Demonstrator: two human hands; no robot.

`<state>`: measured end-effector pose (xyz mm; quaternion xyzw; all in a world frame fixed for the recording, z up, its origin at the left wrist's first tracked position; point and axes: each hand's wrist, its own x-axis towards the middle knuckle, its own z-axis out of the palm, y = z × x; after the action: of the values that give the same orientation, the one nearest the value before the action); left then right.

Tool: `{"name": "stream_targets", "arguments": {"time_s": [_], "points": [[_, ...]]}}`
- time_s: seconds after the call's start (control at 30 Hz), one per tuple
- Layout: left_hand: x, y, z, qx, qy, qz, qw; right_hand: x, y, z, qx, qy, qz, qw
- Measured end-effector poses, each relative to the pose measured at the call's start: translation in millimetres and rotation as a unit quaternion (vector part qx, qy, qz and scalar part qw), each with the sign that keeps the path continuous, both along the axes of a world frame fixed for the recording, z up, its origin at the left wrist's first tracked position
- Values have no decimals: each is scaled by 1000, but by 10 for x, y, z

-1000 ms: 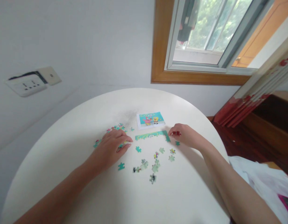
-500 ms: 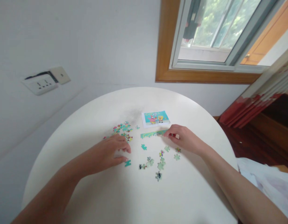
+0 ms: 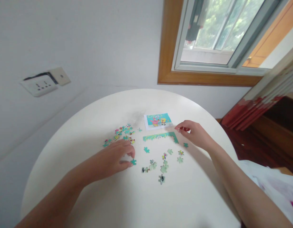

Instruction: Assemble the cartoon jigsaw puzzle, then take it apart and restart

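Observation:
My left hand (image 3: 119, 153) pinches a small teal jigsaw piece (image 3: 133, 161) between thumb and forefinger, low over the table. My right hand (image 3: 192, 134) is curved just right of the joined puzzle strip (image 3: 159, 136), its thumb and fingertips slightly apart with no piece visible in them. The strip is teal with a pale pattern and turns downward at its right end. Below my right fingers lies a loose teal piece (image 3: 185, 145). Another teal piece (image 3: 146, 149) sits under the strip. Behind the strip lies a picture card (image 3: 158, 121) with pink and yellow cartoon figures.
A heap of mixed jigsaw pieces (image 3: 124, 131) spreads beyond my left hand. Several pale green pieces (image 3: 164, 167) are scattered at the middle of the round white table (image 3: 108, 202). A white plastic bag (image 3: 267, 186) is at the right edge.
My right hand has drawn back right from the strip, uncovering its downturned end and a loose teal piece. My left hand now pinches the teal piece and has shifted it slightly right and away.

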<state>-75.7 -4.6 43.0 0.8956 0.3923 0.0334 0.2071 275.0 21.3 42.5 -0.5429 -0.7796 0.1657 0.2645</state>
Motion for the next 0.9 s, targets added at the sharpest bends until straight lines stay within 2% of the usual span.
{"name": "stream_targets", "arguments": {"time_s": [0.17,0.23,0.4,0.53,0.7,0.9], "points": [[32,40,-56,40,-6,-7,999,150,32,46,-4,-3,-76,997],[38,63,-103,59,-18,-13,998,210,33,54,-29,-15,-86,996],[69,107,-168,113,-42,-21,992,356,7,48,-163,-94,-37,981],[96,132,-174,120,-40,-23,992,397,-33,49,-210,-129,22,969],[73,128,-179,112,-53,-35,992,331,-70,65,-219,-151,36,963],[93,100,-81,67,-30,-62,995,293,-93,105,-206,-164,63,963]]}}
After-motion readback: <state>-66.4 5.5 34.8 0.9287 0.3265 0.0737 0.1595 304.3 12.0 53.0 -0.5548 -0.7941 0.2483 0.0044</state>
